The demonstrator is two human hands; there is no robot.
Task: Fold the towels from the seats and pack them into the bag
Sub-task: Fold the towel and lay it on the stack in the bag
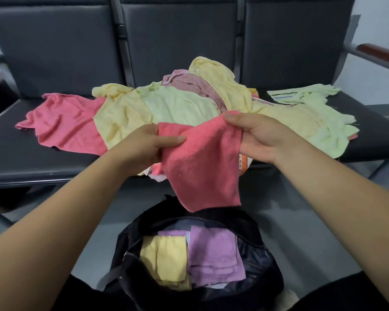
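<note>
Pink towel [202, 167], pinched along its top edge by curled fingers [173, 140] of left hand [144, 149] and right hand [256, 135], hanging limp over the bag [272, 274] below them; seemingly light, soft, floppy, best taken by corners.

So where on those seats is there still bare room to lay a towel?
The left seat is bare in front of the spread pink towel; the right seat has a strip beyond the green towels. The middle is crowded by the pile.
</note>
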